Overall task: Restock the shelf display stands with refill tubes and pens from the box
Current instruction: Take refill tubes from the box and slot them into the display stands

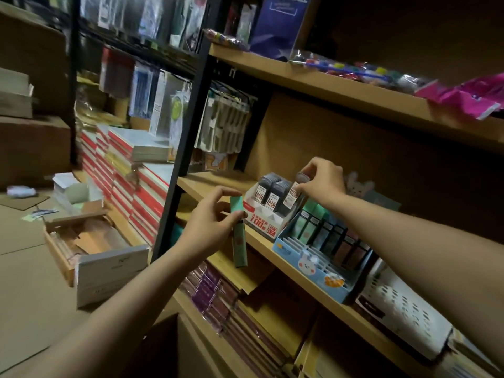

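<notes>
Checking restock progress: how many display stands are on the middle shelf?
2: a white stand of dark refill tubes by the right hand, and a blue stand just right of it. Others may be hidden.
</notes>
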### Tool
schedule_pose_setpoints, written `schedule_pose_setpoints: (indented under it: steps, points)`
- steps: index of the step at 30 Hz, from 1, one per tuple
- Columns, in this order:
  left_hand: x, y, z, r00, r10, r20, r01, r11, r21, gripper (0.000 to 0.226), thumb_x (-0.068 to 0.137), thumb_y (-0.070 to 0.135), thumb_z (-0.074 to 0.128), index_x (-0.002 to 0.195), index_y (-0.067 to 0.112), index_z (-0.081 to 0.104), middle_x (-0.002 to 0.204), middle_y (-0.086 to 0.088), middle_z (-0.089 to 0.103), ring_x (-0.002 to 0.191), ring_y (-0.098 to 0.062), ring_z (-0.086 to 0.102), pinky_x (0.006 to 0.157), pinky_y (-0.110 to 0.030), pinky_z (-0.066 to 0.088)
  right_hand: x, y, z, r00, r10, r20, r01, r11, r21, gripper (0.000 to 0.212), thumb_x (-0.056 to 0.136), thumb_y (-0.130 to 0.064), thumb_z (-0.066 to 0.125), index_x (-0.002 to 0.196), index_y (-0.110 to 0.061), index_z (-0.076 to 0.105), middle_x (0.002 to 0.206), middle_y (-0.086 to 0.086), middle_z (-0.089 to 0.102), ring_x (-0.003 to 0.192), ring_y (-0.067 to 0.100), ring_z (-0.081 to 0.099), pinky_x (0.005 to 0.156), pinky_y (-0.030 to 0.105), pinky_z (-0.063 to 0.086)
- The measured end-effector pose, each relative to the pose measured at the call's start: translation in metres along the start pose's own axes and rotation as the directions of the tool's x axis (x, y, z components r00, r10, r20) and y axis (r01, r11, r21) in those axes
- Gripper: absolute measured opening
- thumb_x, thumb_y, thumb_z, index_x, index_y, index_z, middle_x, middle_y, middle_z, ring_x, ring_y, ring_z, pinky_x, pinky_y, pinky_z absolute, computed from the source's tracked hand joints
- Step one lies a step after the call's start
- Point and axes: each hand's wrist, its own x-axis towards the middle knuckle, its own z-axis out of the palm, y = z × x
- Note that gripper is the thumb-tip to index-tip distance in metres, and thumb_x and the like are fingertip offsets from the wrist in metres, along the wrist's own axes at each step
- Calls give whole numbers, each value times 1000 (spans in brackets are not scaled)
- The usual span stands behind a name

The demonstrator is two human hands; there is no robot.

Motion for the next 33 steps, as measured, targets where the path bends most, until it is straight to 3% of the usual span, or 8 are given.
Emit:
schedule_pose_setpoints:
  steps: [8, 13, 17, 23, 26, 28, 30, 33]
  points:
    - [-5, -5, 7, 998, -7, 60, 4, 999, 45, 30, 93, 14, 58, 119, 29, 52, 107, 2, 68, 95, -6, 67, 80, -30, 59, 6, 9, 17, 988, 48, 145, -37, 996, -79, 24, 75, -18, 83, 82, -20, 60, 92, -1, 64, 85, 15, 59, 68, 26, 45]
    - [-5, -8, 10, 998, 3, 70, -8, 998, 62, 29, 94, 16, 58, 118, 31, 52, 107, 3, 68, 96, -5, 67, 77, -27, 58, 4, 10, 24, 989, 60, 136, -44, 992, -120, 26, 71, -16, 86, 77, -23, 61, 91, 0, 67, 89, 18, 60, 83, 41, 53]
    - [-3, -10, 11, 998, -10, 57, 8, 999, 48, 29, 94, 16, 57, 116, 34, 52, 107, 2, 68, 97, -7, 67, 80, -30, 59, 5, 13, 31, 993, 50, 105, -29, 980, -195, 24, 71, -22, 86, 79, -25, 64, 94, 2, 69, 95, 23, 60, 90, 45, 48]
    - [-3, -14, 18, 999, -42, 13, 42, 999, -6, 33, 91, 18, 62, 117, 34, 49, 99, 3, 71, 90, -4, 69, 70, -23, 57, 6, 17, 31, 999, -24, 37, 32, 976, -216, 20, 86, -25, 72, 105, -18, 72, 106, 6, 70, 105, 27, 62, 95, 48, 48]
    - [-2, -15, 22, 997, -70, -13, 69, 995, -65, 22, 88, 18, 65, 105, 24, 52, 92, 4, 73, 85, -2, 70, 67, -21, 56, -6, 5, 16, 988, -156, -16, 156, 988, 2, 17, 91, -25, 64, 106, -20, 71, 103, -2, 69, 97, 16, 64, 87, 34, 54]
    - [-1, -16, 26, 999, -50, -2, 50, 997, -66, 18, 88, 17, 66, 101, 19, 55, 93, 2, 74, 85, -4, 71, 65, -21, 56, -24, -6, 4, 959, -226, 172, 189, 959, 211, 12, 90, -32, 66, 101, -27, 70, 90, -12, 70, 85, 5, 67, 75, 23, 56]
    - [-1, -15, 31, 1000, -10, 16, 11, 998, -61, 18, 86, 17, 67, 101, 16, 57, 96, 1, 73, 88, -6, 71, 68, -22, 56, -48, -12, -4, 869, -286, 404, 118, 912, 392, 13, 86, -37, 70, 98, -33, 70, 86, -11, 74, 78, 7, 71, 66, 20, 57]
    - [-1, -14, 39, 996, 77, 55, -74, 996, -46, 15, 86, 16, 68, 98, 18, 60, 97, 1, 73, 91, -5, 70, 74, -24, 59, -70, -10, -10, 833, -320, 451, 94, 886, 455, 14, 83, -29, 75, 96, -27, 72, 87, -4, 75, 79, 15, 73, 65, 24, 59]
